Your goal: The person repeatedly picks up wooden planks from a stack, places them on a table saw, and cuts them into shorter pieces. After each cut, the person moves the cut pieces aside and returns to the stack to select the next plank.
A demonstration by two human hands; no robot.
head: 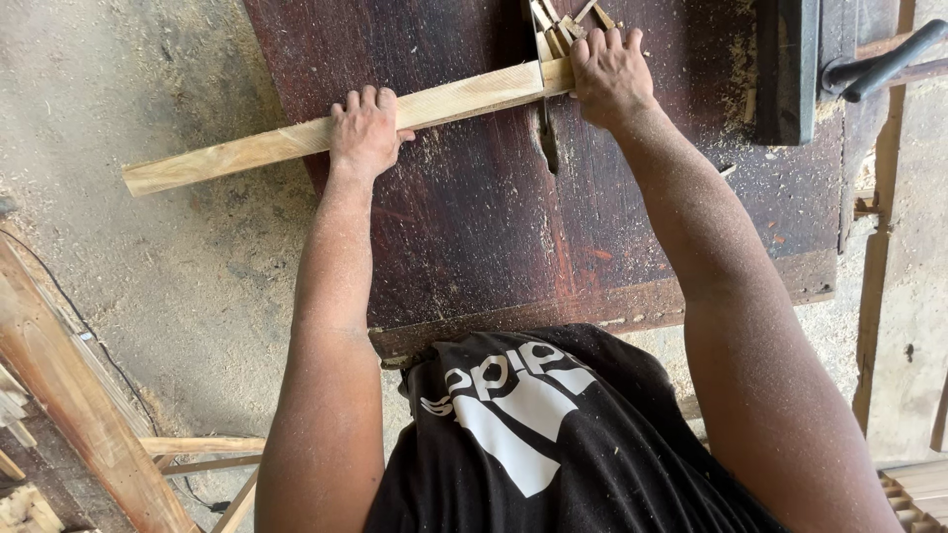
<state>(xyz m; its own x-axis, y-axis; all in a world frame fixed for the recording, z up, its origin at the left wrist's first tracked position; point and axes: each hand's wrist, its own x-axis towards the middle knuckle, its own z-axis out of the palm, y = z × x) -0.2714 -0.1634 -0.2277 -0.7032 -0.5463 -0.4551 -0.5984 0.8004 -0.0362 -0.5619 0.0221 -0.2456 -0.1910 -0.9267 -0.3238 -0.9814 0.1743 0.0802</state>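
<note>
Left hand (363, 128) and right hand (609, 74) both grasp the pale wooden strip (296, 141). Strip lies across the dark saw table (474, 237), its left end overhanging the table edge.

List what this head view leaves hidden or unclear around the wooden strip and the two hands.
- Right end of the wooden strip: covered by the right hand.
- Strip's underside grip: hidden under the left hand.
- Small wood offcuts: cut off by the top edge.
- Slot in the dark table: whether a blade stands in it is too dark to tell.
- Black handle: cut off at the right edge.
</note>
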